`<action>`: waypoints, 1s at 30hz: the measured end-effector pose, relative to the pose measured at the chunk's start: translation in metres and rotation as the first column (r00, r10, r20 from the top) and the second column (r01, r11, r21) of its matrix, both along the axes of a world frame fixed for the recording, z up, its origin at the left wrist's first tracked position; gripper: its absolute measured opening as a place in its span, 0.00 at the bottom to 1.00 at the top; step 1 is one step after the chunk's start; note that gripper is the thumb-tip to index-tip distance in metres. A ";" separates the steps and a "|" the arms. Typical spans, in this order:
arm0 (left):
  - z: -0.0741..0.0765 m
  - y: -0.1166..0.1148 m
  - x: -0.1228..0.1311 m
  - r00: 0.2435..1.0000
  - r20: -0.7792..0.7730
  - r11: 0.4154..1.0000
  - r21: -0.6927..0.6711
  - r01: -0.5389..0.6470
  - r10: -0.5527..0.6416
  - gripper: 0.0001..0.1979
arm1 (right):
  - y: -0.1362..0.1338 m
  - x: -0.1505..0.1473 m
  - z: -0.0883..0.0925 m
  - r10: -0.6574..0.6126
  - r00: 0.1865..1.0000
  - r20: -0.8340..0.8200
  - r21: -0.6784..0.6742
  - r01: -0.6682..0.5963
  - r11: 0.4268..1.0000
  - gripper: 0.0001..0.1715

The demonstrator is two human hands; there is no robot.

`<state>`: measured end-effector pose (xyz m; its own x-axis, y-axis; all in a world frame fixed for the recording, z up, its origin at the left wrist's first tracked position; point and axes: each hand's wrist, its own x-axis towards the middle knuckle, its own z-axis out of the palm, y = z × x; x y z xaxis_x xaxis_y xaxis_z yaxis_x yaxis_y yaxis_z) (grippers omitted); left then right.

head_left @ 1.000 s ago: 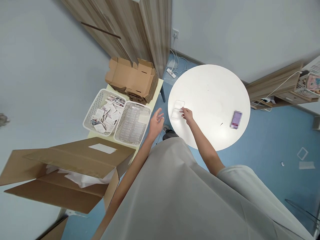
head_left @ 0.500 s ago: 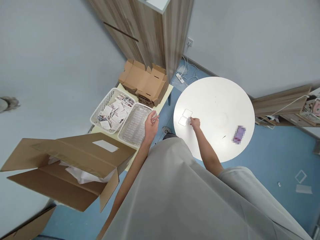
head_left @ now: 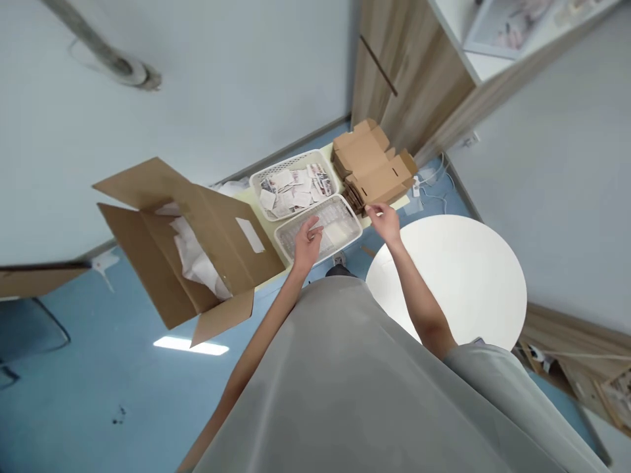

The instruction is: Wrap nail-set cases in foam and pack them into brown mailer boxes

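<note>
in the head view, the left hand (head_left: 306, 246) reaches over a white plastic perforated basket (head_left: 340, 249) of clear flat plastic cases (head_left: 338, 213), fingers loosely bent; i cannot tell whether it grips one. the right hand (head_left: 384, 222), thumb and forefinger drawn close, is by a stack of brown folded cardboard boxes (head_left: 372, 161); its hold is unclear too. basket and stack sit on a pale yellow desk (head_left: 270, 226).
</note>
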<state>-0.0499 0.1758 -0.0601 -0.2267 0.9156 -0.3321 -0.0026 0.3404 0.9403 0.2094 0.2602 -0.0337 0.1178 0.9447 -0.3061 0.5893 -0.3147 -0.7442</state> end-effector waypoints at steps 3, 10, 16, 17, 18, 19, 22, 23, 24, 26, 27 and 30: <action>0.000 -0.008 -0.012 0.994 -0.001 0.994 0.012 -0.106 0.106 0.27 | 0.050 -0.068 0.007 0.276 0.960 0.052 -0.009 -0.276 0.961 0.18; 0.002 -0.037 -0.029 0.961 -0.018 0.961 -0.023 -0.275 0.275 0.26 | 0.121 -0.189 -0.027 0.688 0.669 0.282 -0.265 -0.635 0.726 0.29; 0.005 -0.057 -0.035 0.933 -0.019 0.932 -0.051 -0.360 0.359 0.27 | 0.133 -0.228 -0.062 0.783 0.509 0.358 -0.450 -0.640 0.622 0.55; 0.006 -0.059 -0.035 0.931 -0.018 0.930 -0.055 -0.364 0.364 0.27 | 0.133 -0.230 -0.066 0.780 0.501 0.374 -0.456 -0.633 0.625 0.58; 0.007 -0.062 -0.035 0.930 -0.017 0.928 -0.060 -0.368 0.367 0.27 | 0.132 -0.231 -0.069 0.777 0.493 0.391 -0.455 -0.630 0.629 0.58; 0.008 -0.064 -0.035 0.929 -0.015 0.926 -0.064 -0.371 0.371 0.27 | 0.131 -0.231 -0.071 0.774 0.486 0.406 -0.449 -0.632 0.632 0.58; 0.011 -0.070 -0.034 0.926 -0.018 0.923 -0.081 -0.377 0.377 0.27 | 0.131 -0.230 -0.077 0.770 0.458 0.445 -0.424 -0.649 0.631 0.51; 0.011 -0.072 -0.033 0.926 -0.020 0.922 -0.085 -0.378 0.377 0.27 | 0.132 -0.229 -0.078 0.772 0.446 0.453 -0.422 -0.655 0.627 0.49; 0.012 -0.074 -0.033 0.926 -0.022 0.922 -0.088 -0.376 0.376 0.27 | 0.133 -0.229 -0.078 0.775 0.434 0.459 -0.422 -0.661 0.620 0.47; 0.012 -0.077 -0.031 0.928 -0.023 0.924 -0.088 -0.371 0.371 0.27 | 0.135 -0.227 -0.076 0.787 0.412 0.460 -0.434 -0.669 0.604 0.40; 0.012 -0.079 -0.031 0.929 -0.024 0.925 -0.084 -0.370 0.369 0.26 | 0.136 -0.226 -0.074 0.791 0.404 0.459 -0.439 -0.672 0.597 0.36; 0.011 -0.083 -0.030 0.934 -0.024 0.932 -0.063 -0.357 0.356 0.26 | 0.136 -0.220 -0.063 0.780 0.412 0.471 -0.412 -0.679 0.607 0.25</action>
<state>-0.0797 0.0926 -0.0490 -0.5387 0.7499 -0.3840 -0.1240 0.3802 0.9166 -0.0106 0.3965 -0.0968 -0.4070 0.7115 -0.5728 0.9085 0.3803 -0.1731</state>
